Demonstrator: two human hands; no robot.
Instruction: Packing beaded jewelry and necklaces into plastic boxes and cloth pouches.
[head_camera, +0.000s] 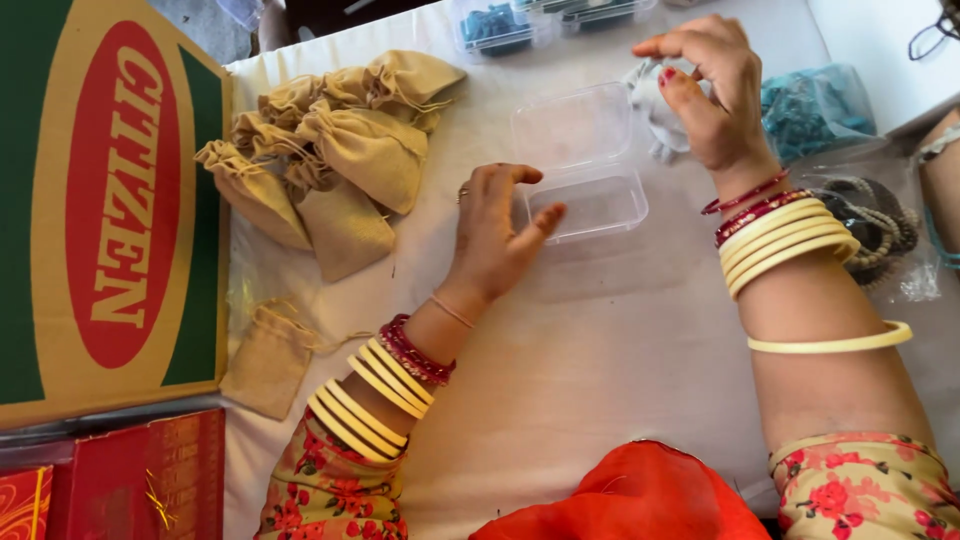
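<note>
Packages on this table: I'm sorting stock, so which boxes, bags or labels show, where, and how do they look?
Cardboard box: far left, flat brown, green panel, red oval label.
Red boxes: bottom left corner, gold trim.
Cloth pouches: upper left, beige, drawstring.
Clear plastic box: centre, hinged lid open, at left hand.
Plastic bag: upper right, turquoise pieces.

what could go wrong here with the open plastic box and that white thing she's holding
1. The clear hinged box is steadied only by the left hand at its edge; a nudge might slide it or flip the lid shut.
2. The right hand pinches a small white bundle above the table; it might drop outside the box.
</note>
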